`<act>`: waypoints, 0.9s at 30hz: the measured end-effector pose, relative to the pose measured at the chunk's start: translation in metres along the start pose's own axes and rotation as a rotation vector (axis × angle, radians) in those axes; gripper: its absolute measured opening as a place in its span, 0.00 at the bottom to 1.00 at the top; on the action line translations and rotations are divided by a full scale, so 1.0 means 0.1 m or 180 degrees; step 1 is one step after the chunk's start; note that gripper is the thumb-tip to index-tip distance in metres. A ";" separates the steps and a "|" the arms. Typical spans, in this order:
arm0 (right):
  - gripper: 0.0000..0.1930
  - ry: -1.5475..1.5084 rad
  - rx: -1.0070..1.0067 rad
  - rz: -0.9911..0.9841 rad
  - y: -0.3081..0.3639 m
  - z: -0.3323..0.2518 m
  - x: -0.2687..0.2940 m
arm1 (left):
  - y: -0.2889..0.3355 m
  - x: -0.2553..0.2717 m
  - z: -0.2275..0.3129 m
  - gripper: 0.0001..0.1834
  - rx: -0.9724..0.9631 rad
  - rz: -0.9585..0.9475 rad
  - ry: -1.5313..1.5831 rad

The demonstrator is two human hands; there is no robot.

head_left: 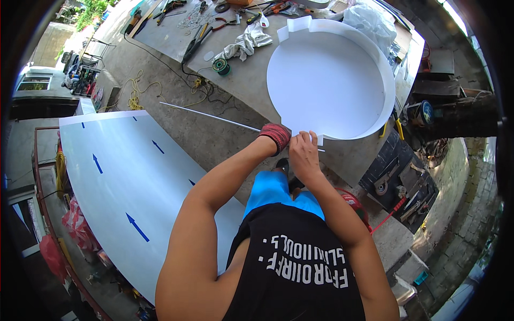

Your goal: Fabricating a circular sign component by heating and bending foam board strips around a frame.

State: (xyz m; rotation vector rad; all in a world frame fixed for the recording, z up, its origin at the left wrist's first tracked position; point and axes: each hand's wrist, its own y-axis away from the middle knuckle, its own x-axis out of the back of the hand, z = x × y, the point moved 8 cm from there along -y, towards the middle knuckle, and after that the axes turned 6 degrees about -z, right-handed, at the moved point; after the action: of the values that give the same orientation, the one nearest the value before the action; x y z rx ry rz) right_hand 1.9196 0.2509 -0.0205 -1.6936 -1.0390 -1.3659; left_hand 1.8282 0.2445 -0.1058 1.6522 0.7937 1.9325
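Note:
A thin white rod (209,116) slants down from the upper left into my left hand (276,138), which wears a red and black knit glove and is closed around it. The rod's other end shows just past my right hand (305,153). That hand is bare, its fingers bent and pressed together at the near edge of a round white pan-like piece (326,80). Whether they grip the rod, the edge or both is hidden. The round piece has a flat face and a low curved wall, with tabs sticking out at its near and far left ends. It rests on the worktable (251,88).
Pliers (198,43), a crumpled grey-white glove (246,43), a green wire spool (220,66) and a clear plastic bag (369,27) lie on the table. A large pale sheet with blue arrows (118,176) spans my left. Yellow cord (136,93) and dark cables (211,93) trail on the floor.

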 end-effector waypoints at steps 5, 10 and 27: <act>0.04 -0.0155 0.0130 -0.0232 -0.14 -0.07 -0.26 | 0.18 -0.12 -0.09 0.10 -0.0017 0.0031 0.0086; 0.05 -0.0193 0.0237 -0.0187 -0.23 -0.21 -0.32 | 0.21 -0.39 -0.30 0.13 -0.0065 -0.0138 0.0473; 0.12 -0.0938 0.0691 -0.0019 0.03 -1.37 0.22 | 0.79 -2.56 -1.33 0.13 0.0731 -0.0024 0.2440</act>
State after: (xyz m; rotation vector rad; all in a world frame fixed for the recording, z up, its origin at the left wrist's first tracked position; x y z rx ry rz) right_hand 1.8687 0.1302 0.0262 -1.7593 -1.3068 -0.9835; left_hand 1.7398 -0.0029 -0.2474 0.9697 1.3315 2.5682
